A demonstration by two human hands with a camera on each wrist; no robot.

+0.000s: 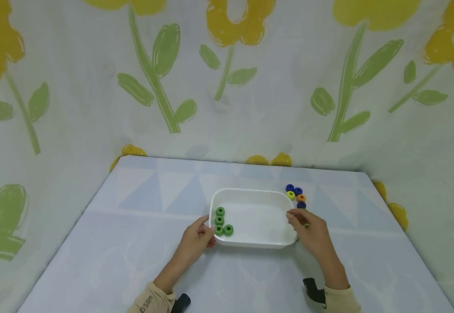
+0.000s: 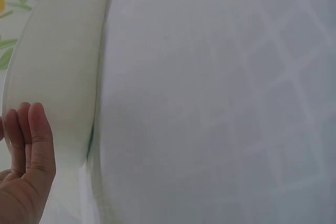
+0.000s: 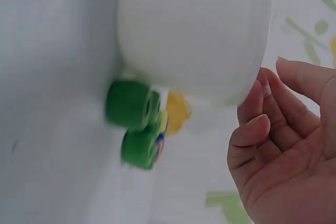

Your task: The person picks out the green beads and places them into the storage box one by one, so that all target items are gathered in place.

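A white rectangular plastic container [image 1: 256, 217] sits in front of me, with several green beads [image 1: 228, 230] grouped at its left end inside. My left hand [image 1: 195, 239] grips the left end; in the left wrist view its fingers [image 2: 38, 135] lie against the outer wall. At the opposite end my right hand [image 1: 310, 230] holds the rim between thumb and fingers. In the right wrist view that hand [image 3: 289, 135] has its fingertips right at the rim. Green beads [image 3: 128, 103] stand on the table just outside that end, mostly covered by my right hand in the head view.
Beyond the container's right end lies a cluster of dark blue beads [image 1: 301, 204], a yellow bead [image 1: 290, 195] and an orange bead [image 1: 301, 198]. The table [image 1: 133, 243] has a pale patterned cover. A flower-printed curtain [image 1: 273, 100] hangs behind it.
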